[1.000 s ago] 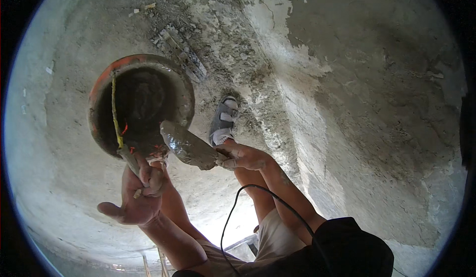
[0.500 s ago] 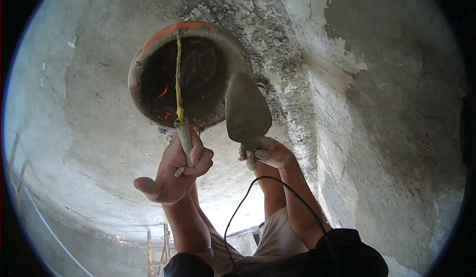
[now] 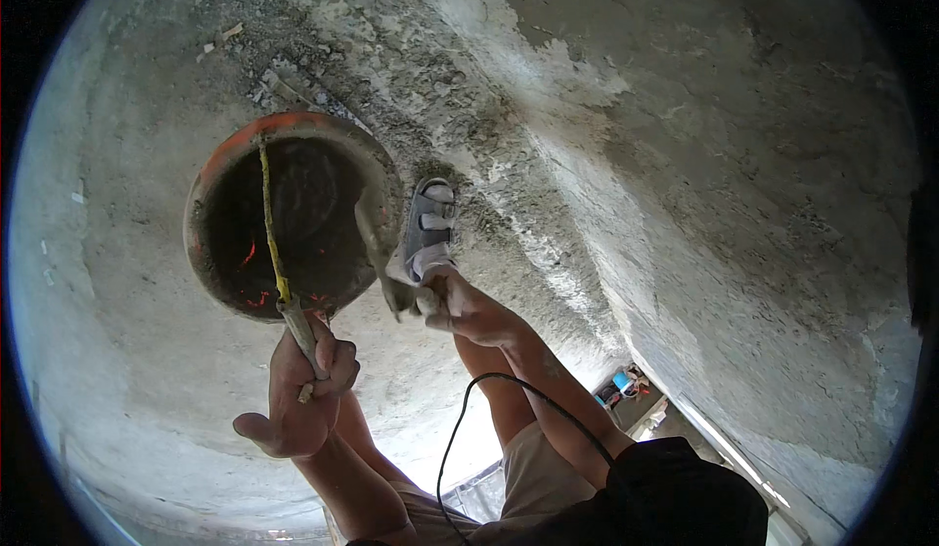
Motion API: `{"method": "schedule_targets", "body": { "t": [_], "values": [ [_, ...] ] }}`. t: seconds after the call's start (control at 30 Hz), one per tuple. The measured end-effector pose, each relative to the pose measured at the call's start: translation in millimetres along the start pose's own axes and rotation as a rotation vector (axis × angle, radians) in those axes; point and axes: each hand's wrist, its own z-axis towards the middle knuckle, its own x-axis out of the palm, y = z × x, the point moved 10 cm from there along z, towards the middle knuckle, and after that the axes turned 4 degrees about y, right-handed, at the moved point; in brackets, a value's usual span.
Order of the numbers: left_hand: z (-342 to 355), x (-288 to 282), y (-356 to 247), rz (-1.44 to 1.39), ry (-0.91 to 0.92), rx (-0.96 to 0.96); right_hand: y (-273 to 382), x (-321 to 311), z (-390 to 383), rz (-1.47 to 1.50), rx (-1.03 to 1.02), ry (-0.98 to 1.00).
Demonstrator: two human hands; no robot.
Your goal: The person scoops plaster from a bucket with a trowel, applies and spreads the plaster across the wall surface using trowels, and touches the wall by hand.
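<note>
Left hand (image 3: 301,390): fingers are closed around the tubular grip sleeve (image 3: 301,336) of a bail handle (image 3: 271,218); the thumb is extended outward to the left, clear of the sleeve. A short end of the handle projects below the fingers. From the sleeve, the narrow yellow strand of the handle runs across the bucket opening to the far rim.

Bucket (image 3: 208,179): located forward of the left hand, left of center. The rim is orange along its far edge and otherwise coated in gray residue. The interior is dark, with gray material and small orange-red patches showing. Whether the base rests on the floor (image 3: 127,282) cannot be determined.

Right hand (image 3: 469,311): fingers are closed on the handle of a mortar-coated trowel (image 3: 374,238). The blade is presented nearly edge-on, its tip directed forward, and overlaps the right side of the bucket in the view. Contact between blade and bucket cannot be confirmed.

Surroundings: a foot in a gray strapped sandal (image 3: 428,223) stands just right of the bucket, ahead of the right hand. A rough plaster wall (image 3: 743,253) occupies the right side. Beyond the bucket, debris (image 3: 293,87) lies on the floor. A black cable (image 3: 489,375) loops in front of the light shorts (image 3: 543,468), near the right forearm.
</note>
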Motion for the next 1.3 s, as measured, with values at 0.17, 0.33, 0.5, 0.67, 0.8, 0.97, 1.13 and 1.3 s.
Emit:
{"method": "schedule_targets", "body": {
  "t": [0.17,0.33,0.5,0.67,0.8,0.97,1.13,1.3],
  "values": [
    [1.8,1.7,2.7,0.004,-0.017,-0.011,34.0,-45.1,-3.8,-0.478,-0.081,-0.307],
    [5.7,8.6,1.6,-0.024,-0.023,-0.011,70.7,-65.8,-19.1,-0.900,-0.327,-0.595],
    [12.0,8.7,-0.5,0.004,-0.056,-0.013,83.2,-100.9,-34.1,-0.953,-0.516,-0.839],
    [17.3,9.7,-1.6,0.052,-0.059,-0.043,129.0,-137.5,-59.4,-1.110,-0.666,-1.316],
    [19.3,6.7,-0.4,0.006,-0.076,-0.030,162.8,-153.7,-64.7,-1.259,-0.628,-1.550],
    [20.2,0.3,-4.2,-0.004,-0.070,-0.018,139.3,-175.9,-78.3,-1.195,-0.404,-1.577],
    [19.3,-7.7,-5.7,-0.047,-0.115,0.002,96.0,-173.1,-98.6,-1.190,-0.337,-1.568],
    [17.1,-16.4,-9.9,-0.005,-0.215,0.021,130.7,-152.7,-65.1,-1.336,-0.418,-1.413]
  ]
}}
